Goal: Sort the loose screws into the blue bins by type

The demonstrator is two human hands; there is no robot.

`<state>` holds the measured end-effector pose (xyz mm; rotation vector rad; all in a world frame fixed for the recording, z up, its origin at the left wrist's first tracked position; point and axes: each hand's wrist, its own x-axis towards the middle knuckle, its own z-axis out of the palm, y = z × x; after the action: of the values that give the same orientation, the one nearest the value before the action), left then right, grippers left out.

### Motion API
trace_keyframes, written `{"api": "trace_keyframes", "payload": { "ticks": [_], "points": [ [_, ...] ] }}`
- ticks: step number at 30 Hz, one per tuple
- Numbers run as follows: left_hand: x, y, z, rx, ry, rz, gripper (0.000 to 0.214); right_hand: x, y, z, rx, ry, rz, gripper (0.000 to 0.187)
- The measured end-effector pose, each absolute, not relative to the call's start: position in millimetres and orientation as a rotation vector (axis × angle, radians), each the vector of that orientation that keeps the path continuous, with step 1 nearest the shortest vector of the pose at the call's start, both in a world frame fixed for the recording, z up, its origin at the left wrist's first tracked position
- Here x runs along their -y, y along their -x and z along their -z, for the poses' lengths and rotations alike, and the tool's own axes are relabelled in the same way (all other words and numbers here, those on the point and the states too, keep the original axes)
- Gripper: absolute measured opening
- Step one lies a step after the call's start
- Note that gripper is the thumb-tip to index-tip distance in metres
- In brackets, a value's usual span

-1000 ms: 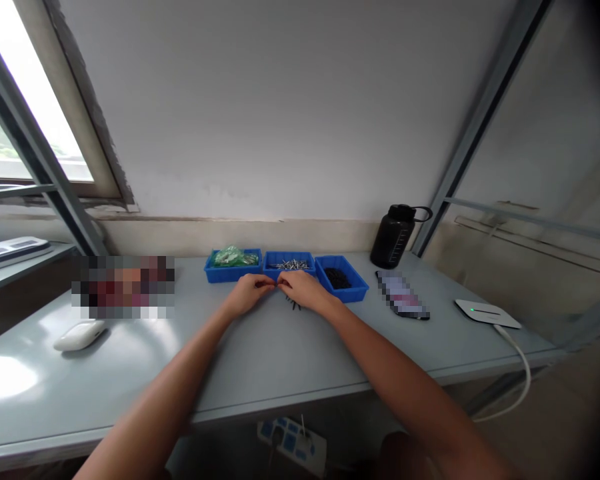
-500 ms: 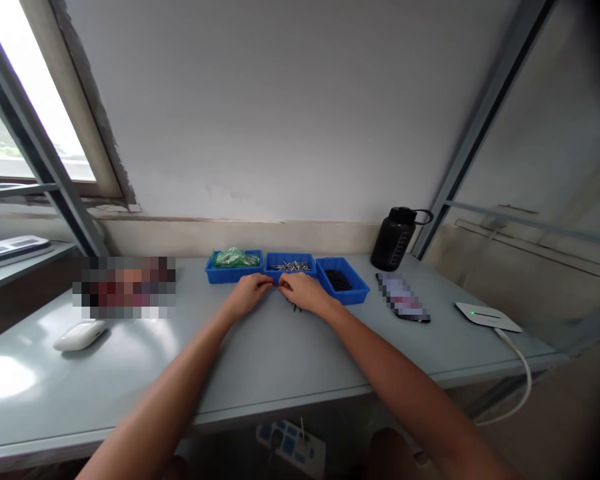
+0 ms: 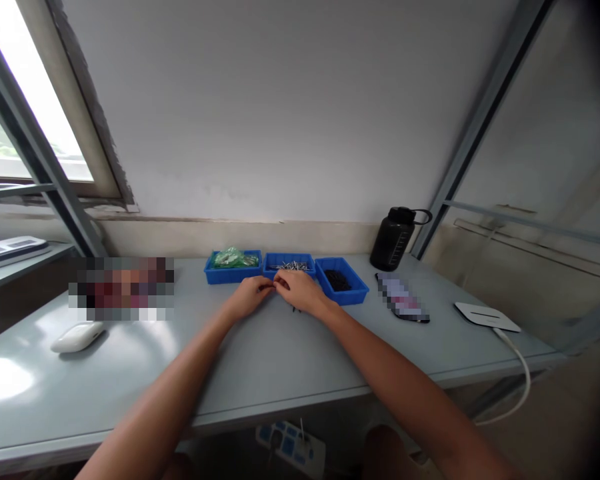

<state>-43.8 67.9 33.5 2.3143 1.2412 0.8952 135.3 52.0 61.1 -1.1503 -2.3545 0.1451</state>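
Observation:
My left hand (image 3: 249, 296) and my right hand (image 3: 299, 288) meet fingertip to fingertip just in front of the bins. Both are closed in a pinch; whatever is between the fingers is too small to make out. Small dark pieces (image 3: 295, 309) lie on the table, partly hidden under my right hand. Beyond my hands stands a blue bin (image 3: 269, 265) of thin silvery metal pieces (image 3: 293, 266). Left of it, another blue bin (image 3: 233, 275) holds a green plastic bag (image 3: 230, 257). A third blue bin (image 3: 350, 297), on the right, contains black pieces (image 3: 337, 280).
A black bottle (image 3: 391, 240) stands at the back right, with a phone (image 3: 403, 298) in front of it. Farther right lies a white device (image 3: 486, 315) with a cable. A white case (image 3: 79, 337) rests on the left of the grey table (image 3: 280, 373). Below sits a power strip (image 3: 293, 448).
My right hand has shifted slightly left and now covers more of the dark pieces. The two hands remain pressed together at the fingertips.

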Motion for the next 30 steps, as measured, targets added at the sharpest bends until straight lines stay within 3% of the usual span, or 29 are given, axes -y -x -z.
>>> {"api": "trace_keyframes", "payload": {
  "ticks": [14, 30],
  "points": [
    [-67.3, 45.3, -38.3, -1.323, -2.274, -1.069, 0.027, -56.1, -141.4, -58.5, 2.391, 1.164, -0.228, 0.013],
    [-69.2, 46.5, -32.4, -1.254, -2.384, -0.895, 0.021, -55.1, -143.1, -62.8, 2.366, 1.107, -0.234, 0.011]
  ]
}}
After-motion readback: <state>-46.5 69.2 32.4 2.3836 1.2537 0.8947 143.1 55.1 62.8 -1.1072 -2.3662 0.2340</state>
